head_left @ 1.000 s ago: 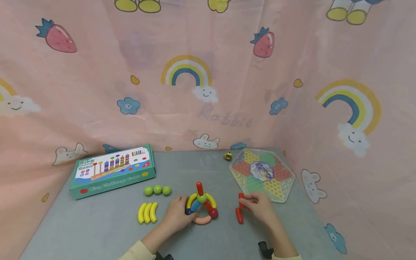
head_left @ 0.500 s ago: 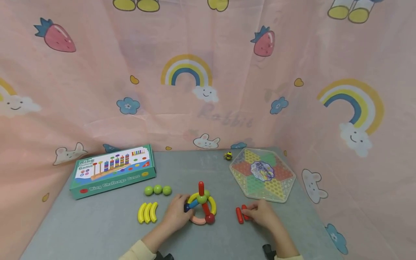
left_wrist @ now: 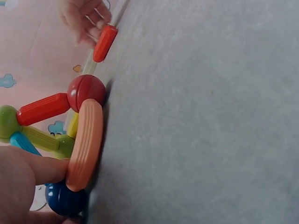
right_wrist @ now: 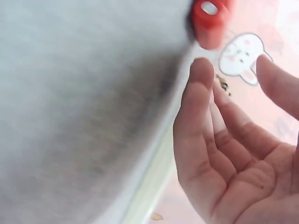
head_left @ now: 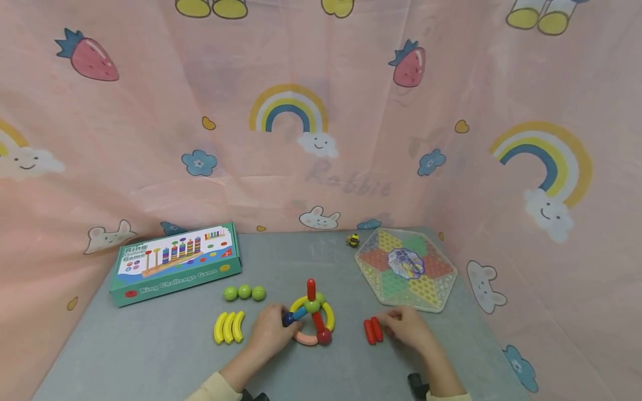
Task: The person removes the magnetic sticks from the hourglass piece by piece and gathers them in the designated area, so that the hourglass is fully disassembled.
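Observation:
A magnetic ball-and-stick structure [head_left: 329, 317] stands mid-table, its yellow and peach curved rods joined by balls and a red rod pointing up. My left hand [head_left: 272, 332] grips its left side at the dark blue ball [left_wrist: 66, 199], with a finger beside the peach curved rod [left_wrist: 86, 144]. Two short red rods [head_left: 370, 332] lie side by side to the right. Just right of them is my right hand [head_left: 407, 328], thumb and fingers apart and holding nothing. In the right wrist view, the red rod's end [right_wrist: 209, 18] shows beyond the fingertips.
Three green balls [head_left: 244, 292] and three yellow curved rods [head_left: 228, 327] lie left of the structure. A green game box [head_left: 175, 264] sits at the back left. At the back right are a hexagonal checkers board [head_left: 433, 289] and a small bee figure [head_left: 353, 240].
The right hand has laid its red rod beside the other one and let go, drawing slightly right. The structure has turned a little in the left hand's grip.

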A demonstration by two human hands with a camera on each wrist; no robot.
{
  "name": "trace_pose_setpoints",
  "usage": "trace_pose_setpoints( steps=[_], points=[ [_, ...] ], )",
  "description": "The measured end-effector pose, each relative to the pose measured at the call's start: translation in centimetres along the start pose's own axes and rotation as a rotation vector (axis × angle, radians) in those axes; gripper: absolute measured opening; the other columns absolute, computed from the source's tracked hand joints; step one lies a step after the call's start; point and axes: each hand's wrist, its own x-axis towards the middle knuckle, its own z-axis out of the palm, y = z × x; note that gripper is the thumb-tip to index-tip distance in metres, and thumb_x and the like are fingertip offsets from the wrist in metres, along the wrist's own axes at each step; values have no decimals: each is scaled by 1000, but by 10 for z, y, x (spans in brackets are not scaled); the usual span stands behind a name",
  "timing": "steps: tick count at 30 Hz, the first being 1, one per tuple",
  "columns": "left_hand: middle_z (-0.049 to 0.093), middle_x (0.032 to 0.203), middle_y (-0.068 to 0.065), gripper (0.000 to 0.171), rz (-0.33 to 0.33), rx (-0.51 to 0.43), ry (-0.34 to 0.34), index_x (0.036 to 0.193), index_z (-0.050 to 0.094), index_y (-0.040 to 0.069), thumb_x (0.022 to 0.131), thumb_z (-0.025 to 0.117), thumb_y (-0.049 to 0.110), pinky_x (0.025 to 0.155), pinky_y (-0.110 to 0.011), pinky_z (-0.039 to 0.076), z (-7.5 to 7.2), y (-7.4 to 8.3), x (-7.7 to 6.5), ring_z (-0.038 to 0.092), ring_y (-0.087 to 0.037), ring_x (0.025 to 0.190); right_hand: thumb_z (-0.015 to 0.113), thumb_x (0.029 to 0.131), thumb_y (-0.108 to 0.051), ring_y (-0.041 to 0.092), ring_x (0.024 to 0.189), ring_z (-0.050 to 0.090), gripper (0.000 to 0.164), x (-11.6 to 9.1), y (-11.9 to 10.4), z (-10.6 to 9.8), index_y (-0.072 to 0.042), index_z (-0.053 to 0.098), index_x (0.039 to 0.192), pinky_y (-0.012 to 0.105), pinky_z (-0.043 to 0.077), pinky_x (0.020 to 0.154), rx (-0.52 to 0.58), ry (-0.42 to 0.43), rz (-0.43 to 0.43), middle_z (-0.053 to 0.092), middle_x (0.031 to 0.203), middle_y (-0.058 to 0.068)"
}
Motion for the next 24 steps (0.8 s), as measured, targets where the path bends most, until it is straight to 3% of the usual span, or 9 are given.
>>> trace_pose_setpoints(
  steps=[5, 7, 12, 14, 19, 24],
  points=[
    [63, 102, -7, 41, 66, 5, 14, 114, 70, 3, 87, 79, 31, 79, -42, 55, 2, -2, 0, 61, -21, 92, 65, 98, -34, 14, 76, 62, 39, -2, -14, -11, 1, 70, 114, 32, 50, 66, -23, 71, -46, 70, 83, 3],
    [62, 106, -8, 47, 56, 14, 23, 119, 67, 2, 86, 80, 33, 84, -45, 55, 3, -2, 0, 61, -23, 96, 65, 97, -37, 13, 76, 61, 40, -3, -23, -13, -2, 71, 114, 31, 50, 66, -29, 91, -74, 71, 84, 2],
    [55, 87, -5, 45, -33, 37, 51, 100, 58, 8, 80, 84, 38, 61, -32, 47, 3, 0, 1, 52, -19, 75, 69, 95, -41, 13, 81, 66, 40, -5, -48, -15, -7, 71, 116, 35, 54, 72, -4, 115, -130, 74, 90, 2],
    [53, 79, -3, 41, -27, 34, 58, 94, 55, 11, 81, 84, 36, 55, -29, 41, 2, 0, 1, 49, -18, 68, 70, 94, -38, 14, 84, 69, 37, -7, -58, -14, -7, 71, 115, 37, 56, 75, 14, 127, -154, 74, 92, 2],
    [53, 76, 0, 33, 27, 16, 51, 92, 56, 13, 84, 83, 30, 54, -26, 38, 2, 2, 2, 48, -15, 67, 74, 92, -33, 16, 89, 70, 34, -9, -83, 1, -7, 73, 114, 36, 58, 78, 99, 165, -260, 75, 97, 2],
    [53, 77, 1, 32, 32, 28, 47, 91, 56, 13, 84, 83, 30, 56, -27, 39, 1, 5, 1, 48, -15, 68, 76, 89, -42, 19, 105, 67, 48, -12, -108, 30, -11, 69, 124, 40, 56, 92, 200, 147, -346, 73, 112, 4]
  ],
)
